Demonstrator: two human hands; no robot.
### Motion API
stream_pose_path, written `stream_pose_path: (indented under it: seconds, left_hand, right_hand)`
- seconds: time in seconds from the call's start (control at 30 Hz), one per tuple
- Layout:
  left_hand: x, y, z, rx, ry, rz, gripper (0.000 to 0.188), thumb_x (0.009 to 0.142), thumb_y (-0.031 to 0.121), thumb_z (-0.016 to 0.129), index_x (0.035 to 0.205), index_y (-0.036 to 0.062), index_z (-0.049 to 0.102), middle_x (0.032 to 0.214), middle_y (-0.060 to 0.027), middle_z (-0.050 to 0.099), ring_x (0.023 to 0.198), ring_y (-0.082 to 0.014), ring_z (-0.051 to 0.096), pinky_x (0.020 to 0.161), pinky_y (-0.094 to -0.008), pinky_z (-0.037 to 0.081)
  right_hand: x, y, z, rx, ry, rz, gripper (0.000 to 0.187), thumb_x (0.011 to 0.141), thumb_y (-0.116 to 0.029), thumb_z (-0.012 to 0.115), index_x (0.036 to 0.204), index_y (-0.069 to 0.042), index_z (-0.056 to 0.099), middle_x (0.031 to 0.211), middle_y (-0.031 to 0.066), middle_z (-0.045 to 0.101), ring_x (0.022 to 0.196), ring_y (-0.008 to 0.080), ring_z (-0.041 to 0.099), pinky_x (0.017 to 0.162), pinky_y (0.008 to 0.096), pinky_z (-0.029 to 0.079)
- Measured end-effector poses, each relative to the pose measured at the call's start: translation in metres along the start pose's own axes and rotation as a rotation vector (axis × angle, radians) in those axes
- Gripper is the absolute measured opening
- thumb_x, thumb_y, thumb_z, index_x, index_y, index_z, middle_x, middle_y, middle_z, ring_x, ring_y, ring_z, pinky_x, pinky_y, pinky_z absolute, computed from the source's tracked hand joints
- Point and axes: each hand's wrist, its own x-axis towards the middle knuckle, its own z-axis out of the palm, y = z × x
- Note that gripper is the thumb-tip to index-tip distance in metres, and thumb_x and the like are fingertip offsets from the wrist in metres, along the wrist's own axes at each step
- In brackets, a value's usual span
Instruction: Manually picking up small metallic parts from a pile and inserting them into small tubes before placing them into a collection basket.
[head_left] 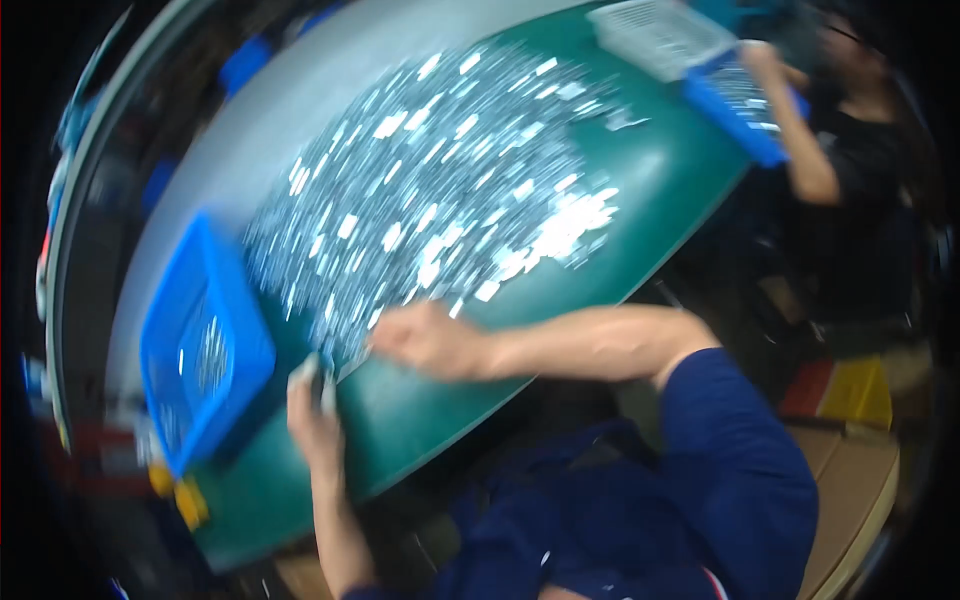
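A wide heap of small shiny metal pieces [440, 190] covers much of a green table top [420, 415]; motion blur hides their exact shape. At the heap's near edge, my right hand [425, 340] has its fingers curled together, and anything in them is hidden. To its left and slightly nearer, my left hand [313, 405] is closed around a small metal piece [326, 390], part silvery and part dark. The two hands are apart.
Left of my hands stands a blue bin [255, 350] with some metal pieces inside. Small yellow objects [190, 500] sit by the table's left edge. At the far right, another person's hand [762, 65] is over a second blue bin [735, 120], beside a white basket [660, 40].
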Motion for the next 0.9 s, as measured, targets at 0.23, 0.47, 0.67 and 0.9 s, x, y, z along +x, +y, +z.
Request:
stream_pose_path:
  seconds: [0.23, 0.47, 0.67, 0.9]
  left_hand:
    - [-0.018, -0.004, -0.024, 0.228, 0.002, -0.039, 0.017, 0.088, 0.000, 0.075, 0.105, -0.0012, 0.070, 0.107, -0.0129, 0.069, 0.096, -0.0272, 0.066, 0.086, -0.0375, 0.053]
    - [-0.020, 0.025, -0.017, -0.596, -0.074, -0.471, 0.036, 0.097, -0.001, 0.065, 0.133, 0.0004, 0.063, 0.108, -0.0093, 0.071, 0.095, -0.0152, 0.068, 0.085, -0.0291, 0.055]
    - [-0.017, 0.020, -0.002, -1.105, -0.044, -0.631, 0.032, 0.101, 0.008, 0.063, 0.132, 0.0005, 0.059, 0.110, -0.0150, 0.072, 0.097, -0.0219, 0.072, 0.085, -0.0317, 0.059]
    - [-0.018, 0.020, 0.005, -1.250, -0.071, -0.605, 0.029, 0.102, 0.012, 0.065, 0.126, 0.0029, 0.053, 0.110, -0.0212, 0.073, 0.096, -0.0275, 0.075, 0.082, -0.0327, 0.061]
  right_hand:
    - [0.004, -0.023, -0.003, 0.121, -0.163, 0.192, 0.029, 0.103, -0.023, 0.064, 0.088, 0.000, 0.070, 0.072, 0.0075, 0.066, 0.067, 0.0116, 0.063, 0.061, 0.0301, 0.049]
    - [-0.006, -0.020, 0.003, -0.025, -0.155, 0.068, 0.022, 0.101, -0.021, 0.068, 0.093, -0.001, 0.069, 0.070, 0.0098, 0.059, 0.064, 0.0194, 0.055, 0.062, 0.0355, 0.046]
    - [-0.005, -0.024, 0.002, -0.048, -0.149, 0.092, 0.022, 0.101, -0.021, 0.068, 0.092, -0.001, 0.071, 0.073, 0.0097, 0.064, 0.065, 0.0185, 0.059, 0.062, 0.0350, 0.047]
    - [0.001, -0.026, -0.001, -0.063, -0.077, 0.129, 0.019, 0.100, -0.018, 0.068, 0.095, 0.000, 0.072, 0.075, 0.0085, 0.066, 0.065, 0.0159, 0.062, 0.061, 0.0328, 0.049]
